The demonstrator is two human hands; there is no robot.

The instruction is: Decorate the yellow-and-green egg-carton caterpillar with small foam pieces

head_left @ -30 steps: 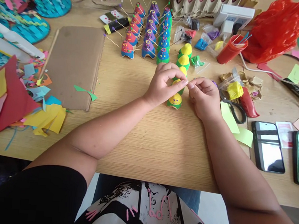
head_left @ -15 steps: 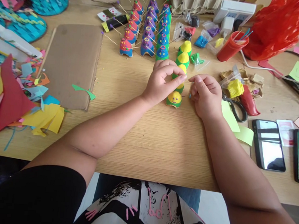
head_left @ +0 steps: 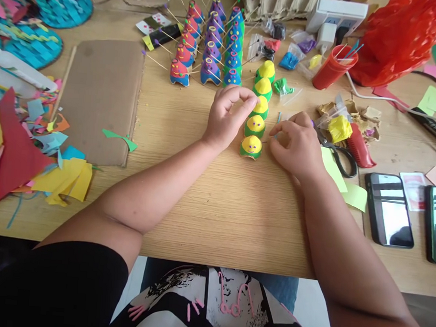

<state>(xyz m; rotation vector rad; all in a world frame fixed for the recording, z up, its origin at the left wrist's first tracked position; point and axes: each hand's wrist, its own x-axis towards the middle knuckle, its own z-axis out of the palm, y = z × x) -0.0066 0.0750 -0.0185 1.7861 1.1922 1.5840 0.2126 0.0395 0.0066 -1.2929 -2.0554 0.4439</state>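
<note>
A green caterpillar-like egg-carton strip with yellow tops (head_left: 251, 145) stands in the middle of the desk, a small smiling face on its near end. My left hand (head_left: 229, 112) hovers against its left side, thumb and forefinger pinched together over the middle bump. Whatever lies between those fingertips is too small to make out. To the right of the strip my right hand (head_left: 296, 141) rests low on the desk, fingers curled and thumb bent towards the forefinger. A thin blue stick (head_left: 279, 117) shows beside its fingers. What it holds, if anything, is hidden.
Finished red, purple and blue caterpillars (head_left: 210, 71) with pin-like feelers stand behind. A cardboard sheet (head_left: 99, 100) and paper scraps (head_left: 65, 178) lie left. On the right are a red cup (head_left: 331, 72), scissors (head_left: 343, 160), yellow clay (head_left: 340, 128) and a phone (head_left: 390, 210).
My right hand has turned palm-down and lowered towards the desk, from a raised pinch. My left hand stays pinched near the strip. The view has shifted slightly.
</note>
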